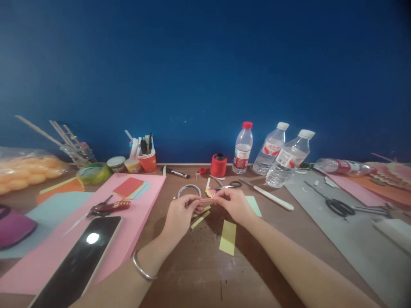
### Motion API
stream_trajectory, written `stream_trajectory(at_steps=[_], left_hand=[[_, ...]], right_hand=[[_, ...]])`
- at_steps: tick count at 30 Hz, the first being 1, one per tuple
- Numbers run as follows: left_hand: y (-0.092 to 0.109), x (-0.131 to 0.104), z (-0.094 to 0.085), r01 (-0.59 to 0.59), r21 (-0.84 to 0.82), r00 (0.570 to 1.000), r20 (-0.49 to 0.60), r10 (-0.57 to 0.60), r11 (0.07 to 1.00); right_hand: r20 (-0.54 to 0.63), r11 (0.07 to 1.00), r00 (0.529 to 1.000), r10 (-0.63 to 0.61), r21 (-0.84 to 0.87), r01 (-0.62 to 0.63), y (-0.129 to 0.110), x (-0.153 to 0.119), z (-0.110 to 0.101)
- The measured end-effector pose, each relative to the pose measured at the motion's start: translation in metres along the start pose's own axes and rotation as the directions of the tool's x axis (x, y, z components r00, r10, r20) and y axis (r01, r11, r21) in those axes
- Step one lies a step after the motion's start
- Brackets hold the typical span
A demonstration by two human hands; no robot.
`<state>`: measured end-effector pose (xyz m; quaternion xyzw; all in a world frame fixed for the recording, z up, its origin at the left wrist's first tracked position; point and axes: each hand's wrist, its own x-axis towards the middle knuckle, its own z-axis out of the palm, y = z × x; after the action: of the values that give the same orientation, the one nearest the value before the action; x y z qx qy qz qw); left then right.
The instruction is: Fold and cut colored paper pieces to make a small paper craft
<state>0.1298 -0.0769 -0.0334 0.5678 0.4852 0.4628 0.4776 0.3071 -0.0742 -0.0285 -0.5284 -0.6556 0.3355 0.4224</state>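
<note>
Between my two hands a narrow pink strip point(207, 200), apparently paper, is stretched level above the table. My left hand point(183, 211) pinches its left end with thumb and fingers; a silver bangle point(141, 267) circles that wrist. At the other end my right hand point(236, 206) pinches the strip the same way. Thin yellow paper strips point(201, 219) lie below my left fingers, partly hidden. A roll of tape point(190, 188) sits just behind the left hand. Nearer to me lies a yellow paper rectangle point(227, 237). Behind my right hand are black-handled scissors point(233, 185).
A white-handled knife point(272, 196) lies right of my right hand. Water bottles point(243, 149) and a red spool point(218, 165) stand along the blue wall. A phone point(78, 261) rests on pink sheets point(128, 239) at left. More scissors point(338, 207) lie on a grey sheet point(349, 252) at right.
</note>
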Motion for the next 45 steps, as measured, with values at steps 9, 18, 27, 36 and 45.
stream_trajectory(at_steps=[9,18,27,36,45], left_hand=[[0.001,0.001,0.004,0.002,-0.166,1.0,0.014,0.0,0.986],[0.003,-0.001,0.003,0.216,-0.527,0.975,0.167,-0.149,0.822],[0.002,-0.002,0.003,0.284,-0.506,0.949,0.27,-0.163,0.815],[0.005,-0.004,0.005,0.196,-0.411,0.969,0.218,-0.113,0.89],[0.002,0.0,0.004,-0.047,-0.086,0.994,0.093,0.055,0.995]], right_hand=[[0.077,0.875,0.984,0.161,0.45,-0.178,0.003,-0.002,0.009],[0.098,0.775,0.995,-0.029,0.631,-0.039,-0.001,-0.007,0.016],[-0.012,0.915,0.995,-0.099,0.393,0.095,-0.007,-0.012,0.021],[0.004,0.905,1.0,-0.023,0.425,0.019,-0.007,-0.012,0.02],[0.007,0.917,1.0,0.013,0.399,-0.015,-0.007,-0.012,0.023]])
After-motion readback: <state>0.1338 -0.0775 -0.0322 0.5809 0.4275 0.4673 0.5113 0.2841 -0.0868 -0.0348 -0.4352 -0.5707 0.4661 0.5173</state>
